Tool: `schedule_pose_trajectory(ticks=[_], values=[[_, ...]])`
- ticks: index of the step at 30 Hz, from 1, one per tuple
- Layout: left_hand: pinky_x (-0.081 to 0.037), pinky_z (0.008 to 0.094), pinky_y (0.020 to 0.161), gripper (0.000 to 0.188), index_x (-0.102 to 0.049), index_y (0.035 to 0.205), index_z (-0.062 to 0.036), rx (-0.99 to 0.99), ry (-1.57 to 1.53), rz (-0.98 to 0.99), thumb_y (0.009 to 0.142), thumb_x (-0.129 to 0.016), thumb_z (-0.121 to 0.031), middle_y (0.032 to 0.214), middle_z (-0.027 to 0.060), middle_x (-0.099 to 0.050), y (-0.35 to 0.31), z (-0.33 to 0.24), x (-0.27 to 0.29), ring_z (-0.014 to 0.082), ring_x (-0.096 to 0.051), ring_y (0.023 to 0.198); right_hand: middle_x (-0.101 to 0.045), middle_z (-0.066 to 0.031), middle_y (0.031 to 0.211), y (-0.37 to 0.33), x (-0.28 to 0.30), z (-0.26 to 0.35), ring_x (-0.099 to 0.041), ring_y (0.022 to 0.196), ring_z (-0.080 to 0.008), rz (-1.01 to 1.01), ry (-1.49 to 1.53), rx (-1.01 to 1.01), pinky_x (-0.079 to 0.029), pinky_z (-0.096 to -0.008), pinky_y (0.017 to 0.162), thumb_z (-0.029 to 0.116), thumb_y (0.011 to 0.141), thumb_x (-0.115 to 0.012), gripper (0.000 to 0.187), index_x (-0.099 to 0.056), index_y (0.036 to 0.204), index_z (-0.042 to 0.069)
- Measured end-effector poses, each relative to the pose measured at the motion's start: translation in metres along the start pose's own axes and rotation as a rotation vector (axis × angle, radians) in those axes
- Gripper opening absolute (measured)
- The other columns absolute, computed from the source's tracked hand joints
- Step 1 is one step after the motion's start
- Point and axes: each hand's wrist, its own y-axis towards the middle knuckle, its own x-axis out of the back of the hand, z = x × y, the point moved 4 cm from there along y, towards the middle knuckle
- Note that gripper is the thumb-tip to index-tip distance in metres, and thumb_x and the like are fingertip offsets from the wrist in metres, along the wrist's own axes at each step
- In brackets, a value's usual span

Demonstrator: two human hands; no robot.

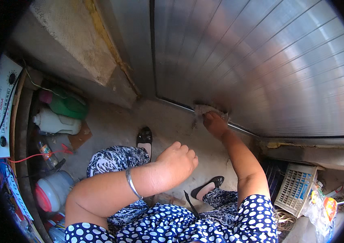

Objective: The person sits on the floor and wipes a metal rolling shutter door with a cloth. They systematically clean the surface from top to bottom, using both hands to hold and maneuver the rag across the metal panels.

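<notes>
My right hand [216, 125] reaches forward and presses a greyish cloth [207, 109] against the bottom edge of a ribbed, shiny metal door [241, 77]. The fingers are closed on the cloth, and part of it is hidden beneath them. My left hand [178, 164] hangs in front of my body with its fingers curled into a loose fist. Nothing shows in it, and it touches nothing. A silver bangle [131, 184] circles the left wrist.
At left, a green jug [68, 103], a white jug [60, 121] and a red-lidded container [52, 191] stand near a white control box [2, 105]. A plastic crate [295, 188] and wrapped packages [324, 208] lie at right. A concrete block [70, 36] juts beside the door.
</notes>
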Motion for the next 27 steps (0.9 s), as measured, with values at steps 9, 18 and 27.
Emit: schedule_pose_trajectory(ticks=[9,18,27], values=[[-0.042,0.0346,0.080,0.037,-0.061,0.109,-0.0061,0.027,-0.065,-0.042,0.079,-0.066,-0.027,0.093,0.0060,-0.060,-0.002,0.007,-0.005,0.0215,-0.058,0.090,-0.058,-0.0039,0.122,-0.003,-0.041,0.003,-0.044,0.124,-0.0267,0.257,-0.180,0.085,-0.031,-0.0413,0.110,0.016,0.081,-0.054,0.033,-0.066,0.110,0.008],[-0.045,0.0370,0.082,0.035,-0.062,0.103,-0.0080,0.074,-0.067,-0.051,0.078,-0.070,-0.032,0.095,0.0074,-0.063,0.002,0.015,-0.012,0.0234,-0.061,0.095,-0.051,-0.0060,0.137,0.013,0.204,0.004,-0.034,0.135,-0.0288,-0.078,-0.445,0.025,-0.024,-0.0496,0.113,0.014,0.079,-0.054,0.033,-0.066,0.109,0.009],[-0.048,0.0419,0.091,0.063,-0.041,0.136,-0.0047,0.100,-0.557,-0.849,0.083,-0.069,-0.025,0.125,0.0167,-0.054,-0.003,0.050,0.040,0.0322,-0.058,0.108,-0.061,-0.0116,0.114,0.013,0.465,0.057,-0.056,0.106,-0.0336,-0.572,-0.093,-0.155,-0.048,-0.0384,0.090,-0.018,0.061,-0.052,0.056,-0.062,0.109,0.009]])
